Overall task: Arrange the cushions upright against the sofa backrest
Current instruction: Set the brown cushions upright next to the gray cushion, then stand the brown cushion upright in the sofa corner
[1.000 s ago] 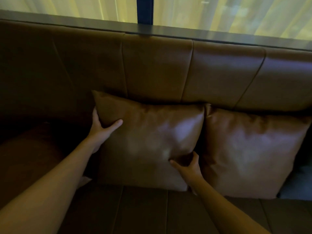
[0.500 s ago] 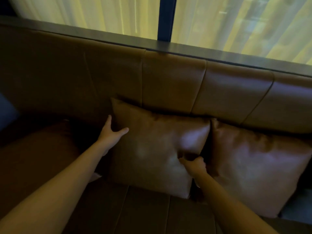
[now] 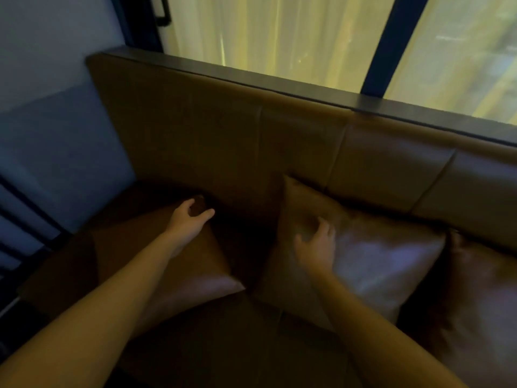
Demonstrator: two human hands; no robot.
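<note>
A brown leather cushion [image 3: 372,259] stands upright against the sofa backrest [image 3: 293,141]. A second upright cushion [image 3: 481,298] leans to its right, partly cut off by the frame. A third brown cushion [image 3: 195,264] lies flat on the seat at the left end. My left hand [image 3: 190,219] hovers over the far corner of the flat cushion, fingers curled and apart, holding nothing. My right hand [image 3: 316,245] is spread in front of the left part of the middle cushion; whether it touches is unclear.
A grey wall [image 3: 56,107] closes off the sofa's left end. Behind the backrest runs a dark ledge [image 3: 363,99] under a window with yellow curtains [image 3: 279,37]. The brown seat [image 3: 237,345] stretches toward me.
The view swung left. My left hand left the middle cushion's edge and moved over to the flat cushion. My right hand released the cushion's lower right side and moved to its left part.
</note>
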